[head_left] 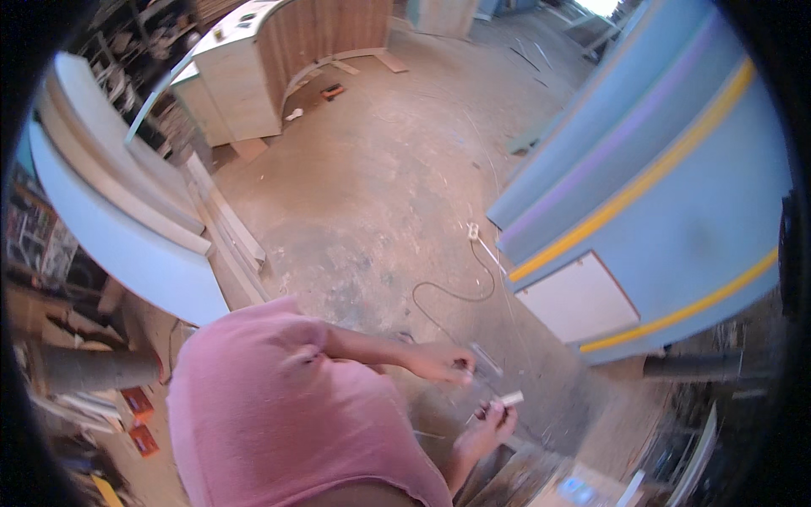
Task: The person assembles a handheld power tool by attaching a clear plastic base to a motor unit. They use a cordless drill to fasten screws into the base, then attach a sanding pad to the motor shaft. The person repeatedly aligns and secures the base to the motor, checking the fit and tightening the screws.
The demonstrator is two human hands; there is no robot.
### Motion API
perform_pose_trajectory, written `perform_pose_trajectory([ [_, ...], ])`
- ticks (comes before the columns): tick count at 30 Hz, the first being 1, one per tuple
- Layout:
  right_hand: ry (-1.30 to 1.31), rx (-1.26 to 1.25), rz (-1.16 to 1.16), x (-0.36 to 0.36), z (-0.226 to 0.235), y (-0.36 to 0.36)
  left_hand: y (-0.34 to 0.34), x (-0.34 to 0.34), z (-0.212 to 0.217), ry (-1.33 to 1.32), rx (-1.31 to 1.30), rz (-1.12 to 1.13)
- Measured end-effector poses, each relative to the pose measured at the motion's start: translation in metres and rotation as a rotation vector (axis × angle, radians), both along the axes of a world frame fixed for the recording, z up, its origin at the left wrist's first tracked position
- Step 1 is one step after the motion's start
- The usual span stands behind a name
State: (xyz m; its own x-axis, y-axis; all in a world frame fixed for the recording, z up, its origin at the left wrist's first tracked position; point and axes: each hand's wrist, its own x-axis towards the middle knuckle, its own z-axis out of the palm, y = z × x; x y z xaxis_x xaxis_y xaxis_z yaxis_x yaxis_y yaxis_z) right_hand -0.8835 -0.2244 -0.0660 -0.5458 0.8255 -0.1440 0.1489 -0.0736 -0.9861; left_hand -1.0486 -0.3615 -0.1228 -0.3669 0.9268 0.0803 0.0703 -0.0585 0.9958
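My left hand reaches out from a pink sleeve, its fingers curled. Beside its fingertips is a blurred grey bar-shaped thing; whether the hand grips it or it lies beyond is unclear. Lower and a little to the right, my right hand is closed on a small off-white block, which sticks out past the thumb and fingers. The hands are apart, with a small gap between them. Motion blur hides what is inside the left fingers.
A thin cable curves over the floor from a white socket block. Blue panels with yellow stripes stand at the right, a white board against them. Curved panels stand left; a wood-clad counter is at the back.
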Motion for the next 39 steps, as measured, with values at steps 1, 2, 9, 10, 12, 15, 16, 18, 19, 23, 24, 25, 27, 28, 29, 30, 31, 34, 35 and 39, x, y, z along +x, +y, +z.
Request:
perform_pose_trajectory([
  [1,-0.018,0.001,0.112,-0.032,-0.003,-0.014,-0.037,-0.020,0.007,0.010,-0.097,0.108],
  [2,-0.029,-0.009,0.253,-0.061,-0.010,-0.022,-0.062,-0.034,0.005,-0.081,-0.120,0.195],
  [9,0.054,-0.145,0.891,-0.298,-0.036,-0.174,-0.227,-0.170,-0.013,-0.253,-0.057,0.689],
  [10,0.043,-0.134,0.952,-0.333,-0.037,-0.194,-0.250,-0.194,-0.008,-0.292,-0.073,0.730],
  [12,0.023,-0.119,1.054,-0.409,-0.035,-0.232,-0.290,-0.248,-0.012,-0.284,-0.033,0.857],
  [15,0.123,-0.106,1.145,-0.514,-0.024,-0.300,-0.347,-0.325,0.007,-0.346,0.080,1.047],
  [16,0.139,0.003,1.190,-0.547,-0.017,-0.321,-0.366,-0.349,0.011,-0.319,0.120,1.099],
  [18,0.182,0.102,1.213,-0.608,0.004,-0.356,-0.394,-0.405,0.023,-0.299,0.105,1.187],
  [19,0.220,0.088,1.208,-0.633,0.012,-0.369,-0.401,-0.425,0.031,-0.295,0.086,1.213],
  [23,0.338,0.234,1.213,-0.752,0.008,-0.404,-0.432,-0.548,0.022,-0.204,0.022,1.240],
  [24,0.328,0.320,1.229,-0.786,0.006,-0.408,-0.435,-0.584,0.018,-0.186,0.012,1.230],
  [25,0.319,0.407,1.243,-0.820,0.004,-0.412,-0.437,-0.618,0.016,-0.210,0.018,1.242],
  [27,0.286,0.569,1.283,-0.889,-0.001,-0.414,-0.437,-0.685,0.015,-0.256,0.040,1.264],
  [28,0.292,0.643,1.306,-0.928,0.000,-0.421,-0.445,-0.719,0.015,-0.246,0.010,1.284],
  [29,0.298,0.717,1.324,-0.967,0.002,-0.428,-0.451,-0.748,0.007,-0.237,-0.020,1.305],
  [30,0.333,0.681,1.364,-1.008,0.006,-0.440,-0.460,-0.783,0.005,-0.220,-0.058,1.337],
  [31,0.343,0.643,1.408,-1.043,0.011,-0.448,-0.464,-0.816,0.007,-0.305,0.023,1.385],
  [34,0.385,0.644,1.517,-1.144,0.018,-0.475,-0.474,-0.912,0.025,-0.524,0.205,1.504],
  [35,0.401,0.664,1.549,-1.177,0.020,-0.485,-0.482,-0.940,0.036,-0.563,0.210,1.547],
  [39,0.373,0.677,1.579,-1.310,0.010,-0.532,-0.516,-1.071,0.036,-0.645,0.380,1.609],
])
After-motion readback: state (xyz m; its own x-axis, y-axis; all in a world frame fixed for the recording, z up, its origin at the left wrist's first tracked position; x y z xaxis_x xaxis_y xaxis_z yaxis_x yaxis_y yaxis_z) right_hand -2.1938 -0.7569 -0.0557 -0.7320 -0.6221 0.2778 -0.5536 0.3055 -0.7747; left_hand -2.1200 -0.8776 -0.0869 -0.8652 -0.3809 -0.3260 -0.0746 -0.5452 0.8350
